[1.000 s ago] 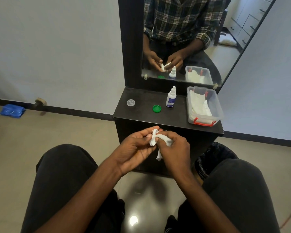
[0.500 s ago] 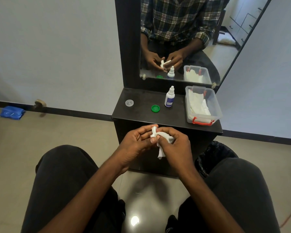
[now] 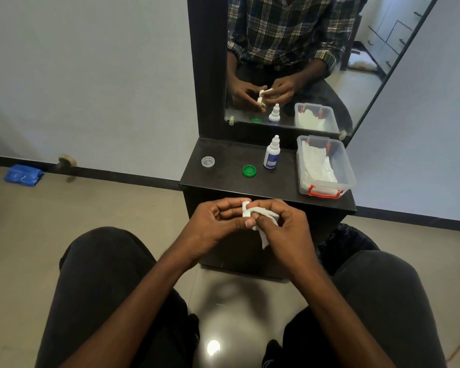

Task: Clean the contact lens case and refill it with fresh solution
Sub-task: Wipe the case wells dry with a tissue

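Head view, frame centre: the left hand (image 3: 215,221) has a curled grip round the white contact lens case (image 3: 246,208), whose long axis stands roughly upright. The right hand (image 3: 284,224) pinches a white tissue (image 3: 266,224) against the case. On the worktop (image 3: 229,179) above stand the solution bottle (image 3: 272,153), a green cap (image 3: 249,171) and a clear cap (image 3: 208,161).

A home dressing corner: beyond the hands stands a tall black-framed wall mirror (image 3: 303,62) over a small dark dressing shelf (image 3: 229,181), with beige glossy floor tiles (image 3: 64,208) beneath and white cupboards reflected behind.
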